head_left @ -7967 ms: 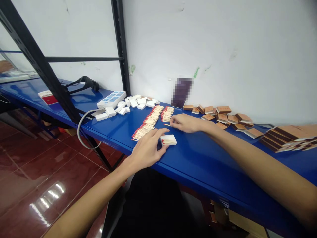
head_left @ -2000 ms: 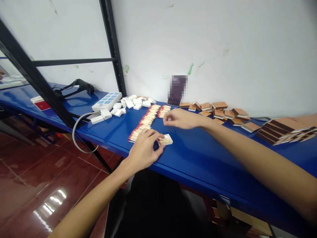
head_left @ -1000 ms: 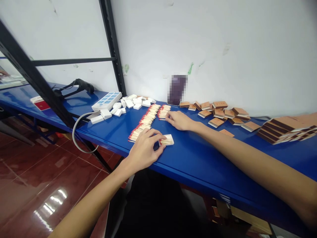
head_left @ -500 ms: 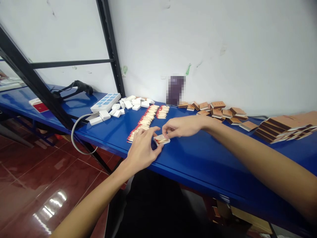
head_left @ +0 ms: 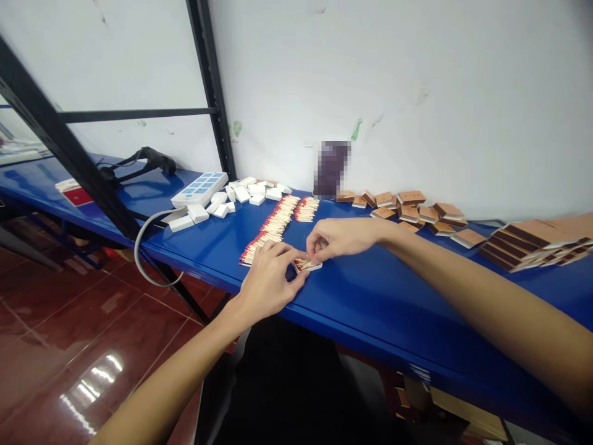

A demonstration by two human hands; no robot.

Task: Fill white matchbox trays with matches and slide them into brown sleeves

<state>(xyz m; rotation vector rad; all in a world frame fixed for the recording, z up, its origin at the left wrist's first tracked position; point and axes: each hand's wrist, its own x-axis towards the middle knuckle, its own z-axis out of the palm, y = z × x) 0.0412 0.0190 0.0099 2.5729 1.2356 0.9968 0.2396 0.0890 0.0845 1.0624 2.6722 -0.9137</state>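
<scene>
A small white matchbox tray (head_left: 317, 268) lies on the blue table with red-tipped matches (head_left: 303, 264) in it. My left hand (head_left: 271, 275) curves round the tray's left side, thumb at the near edge and fingers at the far edge. From the right, my right hand (head_left: 340, 238) reaches over the tray, its thumb and fingertips pinched together on the matches at the far right end. Beyond my left hand runs a long row of loose matches (head_left: 280, 216), heads to the left, with a smaller bunch (head_left: 306, 209) beside it.
White matchbox trays (head_left: 241, 193) lie heaped at the back left, near a white power strip (head_left: 199, 190). Brown matchbox sleeves (head_left: 410, 213) are scattered at the back right, with stacked ones (head_left: 519, 247) farther right. A black shelf post (head_left: 210, 86) stands at left.
My left fingers have closed in on the tray's far edge. The right fingertips have moved slightly down into the tray, onto the matches. The view has shifted a little.
</scene>
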